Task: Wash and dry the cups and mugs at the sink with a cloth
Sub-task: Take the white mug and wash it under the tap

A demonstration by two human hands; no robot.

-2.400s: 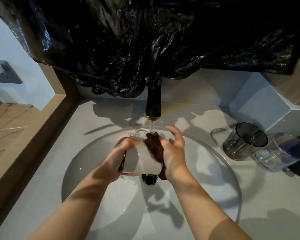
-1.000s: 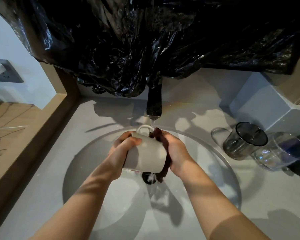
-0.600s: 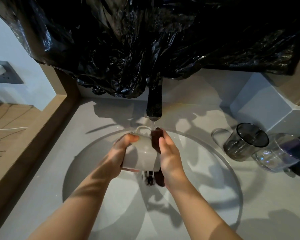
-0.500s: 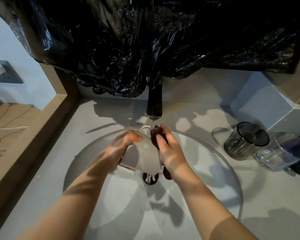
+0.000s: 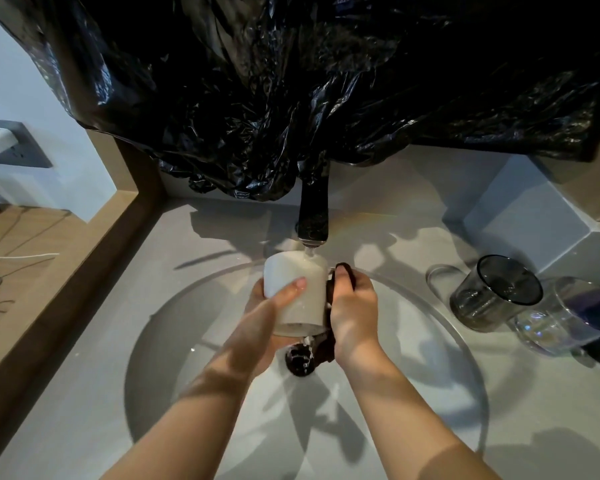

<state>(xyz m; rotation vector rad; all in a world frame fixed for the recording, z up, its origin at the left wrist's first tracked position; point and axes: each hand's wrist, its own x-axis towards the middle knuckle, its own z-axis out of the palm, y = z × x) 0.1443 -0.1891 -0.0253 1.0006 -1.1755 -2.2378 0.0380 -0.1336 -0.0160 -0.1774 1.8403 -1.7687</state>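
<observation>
A white mug (image 5: 300, 292) is held over the round sink basin (image 5: 440, 341), right under the black faucet (image 5: 313, 216), and running water hits its far end. My left hand (image 5: 267, 317) grips the mug from the left, thumb across its side. My right hand (image 5: 352, 306) holds a dark brown cloth (image 5: 329, 296) against the mug's right side. The cloth's lower end hangs below my wrist near the drain (image 5: 300, 360).
On the counter at the right stand a smoky dark glass (image 5: 496, 294) and a clear iridescent glass (image 5: 568, 317) lying tilted, with a dark object behind them at the edge. Black plastic sheeting (image 5: 326, 81) hangs over the wall above. A wooden ledge (image 5: 49, 271) with cables lies at the left.
The mug has been turned so its base now points away from me under the stream. My right hand with the cloth has shifted from the mug's far end to its right side.
</observation>
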